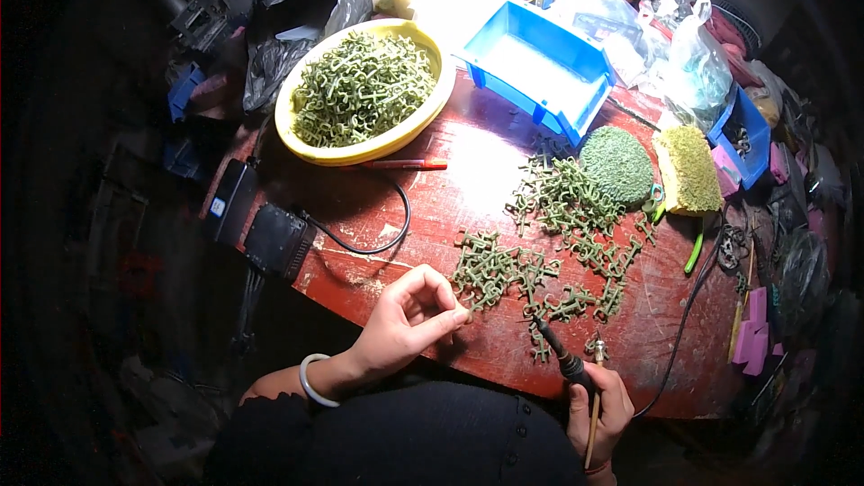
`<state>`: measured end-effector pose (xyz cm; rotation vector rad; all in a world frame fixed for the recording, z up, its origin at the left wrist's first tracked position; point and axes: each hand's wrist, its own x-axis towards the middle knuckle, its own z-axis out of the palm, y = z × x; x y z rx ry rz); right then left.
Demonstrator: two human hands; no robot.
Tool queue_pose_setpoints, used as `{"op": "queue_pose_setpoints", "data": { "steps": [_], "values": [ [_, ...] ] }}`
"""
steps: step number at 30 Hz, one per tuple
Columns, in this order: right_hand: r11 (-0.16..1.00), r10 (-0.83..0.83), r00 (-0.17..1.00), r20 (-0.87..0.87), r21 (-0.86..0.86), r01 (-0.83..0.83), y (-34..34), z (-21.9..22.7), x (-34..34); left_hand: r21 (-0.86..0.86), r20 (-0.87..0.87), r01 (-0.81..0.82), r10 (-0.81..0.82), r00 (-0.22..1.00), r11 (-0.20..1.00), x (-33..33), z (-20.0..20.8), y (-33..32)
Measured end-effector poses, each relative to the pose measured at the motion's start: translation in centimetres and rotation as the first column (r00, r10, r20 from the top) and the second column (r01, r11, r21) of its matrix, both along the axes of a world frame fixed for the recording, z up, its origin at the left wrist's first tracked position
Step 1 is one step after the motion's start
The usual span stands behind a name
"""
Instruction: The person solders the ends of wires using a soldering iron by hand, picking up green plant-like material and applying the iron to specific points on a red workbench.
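Note:
My left hand, with a pale bangle at its wrist, is closed in a thumb-and-finger pinch at the table's near edge. Whatever is in the pinch is too small to make out. My right hand is wrapped round a black soldering-iron-like pen, its dark tip pointing up and left. The same hand also holds a thin wooden stick with a metal tip. Just beyond both hands lie loose small green curled pieces, several of them close to the pen's tip.
Similar green pieces fill a yellow basin at the far left. A blue bin, a round green textured pad and a yellow sponge-like block stand farther back. A red pen and black cable lie left; plastic bags crowd behind.

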<state>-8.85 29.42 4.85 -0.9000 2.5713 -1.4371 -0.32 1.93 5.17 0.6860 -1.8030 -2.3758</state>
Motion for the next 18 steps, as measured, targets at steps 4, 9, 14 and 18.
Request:
{"op": "queue_pose_setpoints", "data": {
  "steps": [4,9,14,18],
  "values": [
    [1.000,-0.004,1.000,-0.016,0.010,0.004,0.09,-0.05,0.12,0.021,-0.019,0.003,-0.003,1.000,1.000,0.00,-0.15,0.23],
    [1.000,0.002,1.000,-0.025,0.016,-0.001,0.23,-0.23,0.21,0.025,0.006,0.002,-0.002,1.000,1.000,0.18,0.11,0.12],
    [1.000,0.003,1.000,-0.018,0.028,-0.003,0.37,-0.31,0.26,0.023,0.004,0.003,-0.003,1.000,1.000,0.15,0.04,0.12],
    [0.999,-0.002,1.000,0.001,0.035,0.002,0.23,-0.20,0.18,0.035,-0.006,0.002,-0.002,1.000,0.999,0.06,-0.09,0.01]
  ]
}}
